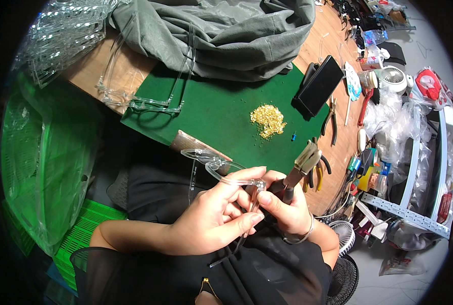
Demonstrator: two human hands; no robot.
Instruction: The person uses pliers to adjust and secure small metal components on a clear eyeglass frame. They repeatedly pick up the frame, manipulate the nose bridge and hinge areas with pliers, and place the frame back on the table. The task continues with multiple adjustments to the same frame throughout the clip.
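Observation:
My left hand [211,218] is closed on a clear plastic eyeglass frame [217,172], gripping it by the hinge corner, with the rims pointing to the left. Against that same corner rests the thumb of my right hand [293,213]. The right fingers are wrapped round a pair of pliers [302,163], whose pale-padded jaws point up and to the right, away from the frame. Beyond my hands, a heap of tiny gold-coloured metal pieces [268,122] lies on the green mat [226,109]. Beside it is a small blue piece [294,136].
More clear frames [155,105] lie on the mat's left edge; others are stacked [69,35] far left. A grey cloth [226,40] bunches at the back. To the right are a black phone [322,84], more pliers [331,122] and a fan [342,236]. A green crate [49,162] stands left.

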